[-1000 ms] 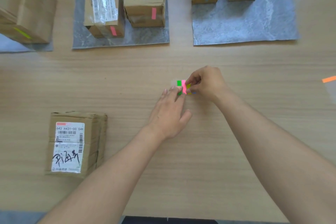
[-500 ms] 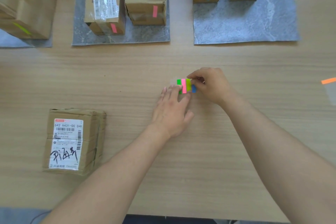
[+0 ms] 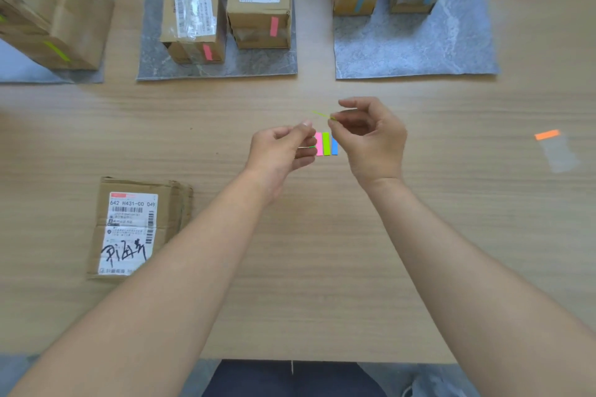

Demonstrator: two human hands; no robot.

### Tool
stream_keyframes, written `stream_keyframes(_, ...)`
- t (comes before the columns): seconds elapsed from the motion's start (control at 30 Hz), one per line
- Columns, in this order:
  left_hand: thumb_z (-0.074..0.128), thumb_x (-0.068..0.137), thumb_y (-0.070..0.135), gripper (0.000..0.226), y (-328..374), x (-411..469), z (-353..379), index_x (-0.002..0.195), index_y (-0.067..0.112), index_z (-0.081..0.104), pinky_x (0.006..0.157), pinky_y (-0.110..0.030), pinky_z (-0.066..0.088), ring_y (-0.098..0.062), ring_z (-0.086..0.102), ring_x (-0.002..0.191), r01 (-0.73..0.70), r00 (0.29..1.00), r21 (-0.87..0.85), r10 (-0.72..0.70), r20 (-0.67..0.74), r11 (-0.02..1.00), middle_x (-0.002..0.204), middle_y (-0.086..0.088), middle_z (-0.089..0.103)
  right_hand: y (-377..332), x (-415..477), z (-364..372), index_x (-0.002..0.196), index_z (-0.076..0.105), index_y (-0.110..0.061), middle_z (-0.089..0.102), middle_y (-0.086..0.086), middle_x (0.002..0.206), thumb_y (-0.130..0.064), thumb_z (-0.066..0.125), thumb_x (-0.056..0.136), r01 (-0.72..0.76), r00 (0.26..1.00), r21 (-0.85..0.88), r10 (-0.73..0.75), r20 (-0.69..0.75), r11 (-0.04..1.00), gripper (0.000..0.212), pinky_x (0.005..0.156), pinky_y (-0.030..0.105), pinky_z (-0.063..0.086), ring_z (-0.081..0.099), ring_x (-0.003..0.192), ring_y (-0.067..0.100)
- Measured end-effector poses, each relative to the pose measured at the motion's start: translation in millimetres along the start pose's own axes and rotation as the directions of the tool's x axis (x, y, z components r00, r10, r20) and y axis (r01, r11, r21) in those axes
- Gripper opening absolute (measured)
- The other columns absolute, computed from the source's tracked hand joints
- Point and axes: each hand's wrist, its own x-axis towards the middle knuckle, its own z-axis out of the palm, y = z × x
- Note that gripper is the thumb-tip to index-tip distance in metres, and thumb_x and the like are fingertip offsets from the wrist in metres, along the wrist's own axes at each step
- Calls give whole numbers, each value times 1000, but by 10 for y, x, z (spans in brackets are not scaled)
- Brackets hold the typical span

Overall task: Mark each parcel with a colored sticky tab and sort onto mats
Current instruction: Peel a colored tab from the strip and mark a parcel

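Observation:
My right hand (image 3: 371,138) pinches a thin yellow-green sticky tab (image 3: 322,114) and holds it in the air above the table. Below it, the pad of sticky tabs (image 3: 326,144) lies on the wood with pink, green and blue strips showing. My left hand (image 3: 280,151) hovers over the pad's left edge with its fingers curled and nothing visible in its grip. A flat cardboard parcel (image 3: 138,229) with a white label and no tab lies at the near left.
Three grey mats lie along the far side. The left mat (image 3: 48,77) carries parcels with yellow-green tabs, the middle mat (image 3: 225,68) parcels with pink tabs, the right mat (image 3: 419,51) two with blue tabs. An orange tab (image 3: 547,135) on clear film lies far right.
My right hand peeled a yellow-green tab off the pad and lifted it. My left hand rose off the pad and curled its fingers.

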Motion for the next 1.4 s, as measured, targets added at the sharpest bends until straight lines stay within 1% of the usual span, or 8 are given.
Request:
stream_keyframes(0.2, 75, 88, 19, 18, 230, -404, -320, 92, 1, 71, 85, -36, 60, -24, 70, 78, 82, 995, -209, -67, 76, 974, 78, -11, 72, -247, -304, 106, 101, 74, -13, 77, -5, 85, -3, 76, 80, 457, 885, -275, -403, 233, 846, 23, 74, 33, 60, 74, 77, 12)
stream_keyframes(0.33, 77, 84, 6, 9, 214, -638, -618, 89, 1, 70, 83, -37, 60, -25, 67, 76, 3, 998, -175, 8, 60, 984, 81, -12, 69, -398, -510, 227, 101, 75, -14, 77, -6, 89, 0, 74, 80, 613, 784, -305, -512, 351, 729, 25, 74, 37, 60, 73, 79, 15)
stream_keyframes(0.57, 71, 89, 1, 11, 140, -990, -1416, 99, -3, 71, 75, -35, 62, -22, 68, 69, -289, 957, 116, 291, 2, 950, 81, -19, 70, -640, -1016, 673, 110, 74, -12, 70, -8, 104, 11, 61, 80, 496, 859, -256, -426, 284, 830, 40, 75, 21, 58, 70, 87, 13)
stream_keyframes(0.73, 75, 85, 0, 16, 127, -1148, -2131, 97, -6, 67, 74, -36, 62, -22, 69, 70, -371, 927, 183, 373, 25, 910, 86, -26, 72, -813, -1440, 1172, 111, 72, -15, 71, -5, 107, 8, 60, 82, 421, 897, -237, -363, 251, 876, 39, 71, 13, 53, 68, 87, 9)
stream_keyframes(0.87, 73, 87, 1, 7, -12, -1261, -2685, 91, 0, 67, 71, -34, 61, -21, 68, 65, -392, 920, 215, 386, 73, 895, 81, -21, 72, -839, -1890, 1551, 108, 73, -15, 72, -6, 106, 6, 60, 83, 400, 907, -264, -338, 251, 877, 35, 70, 18, 55, 67, 87, 9)
stream_keyframes(1.13, 74, 86, 1, 4, -498, -1465, -3343, 89, 2, 70, 73, -38, 62, -24, 71, 68, -324, 937, 281, 264, 229, 904, 79, -19, 73, -581, -2493, 1880, 95, 78, -17, 71, -1, 97, 4, 63, 80, 449, 833, -389, -219, 508, 804, 30, 79, 43, 54, 61, 83, 16)
stream_keyframes(1.3, 77, 82, 7, 6, -1006, -1532, -3407, 80, 13, 76, 73, -47, 62, -35, 72, 74, -308, 942, 383, 224, 249, 871, 77, -16, 75, -315, -2682, 1852, 99, 80, -15, 70, 0, 106, -8, 75, 82, 596, 729, -415, -246, 639, 688, 19, 85, 38, 52, 64, 97, 28)
stream_keyframes(1.4, 78, 78, 20, 4, -1297, -1491, -3352, 77, 23, 78, 74, -52, 60, -21, 69, 64, -312, 949, 444, 256, 182, 840, 70, -5, 74, -217, -2700, 1844, 103, 80, -13, 70, 2, 111, -6, 76, 82, 629, 717, -418, -282, 637, 656, 23, 90, 32, 47, 64, 100, 31)
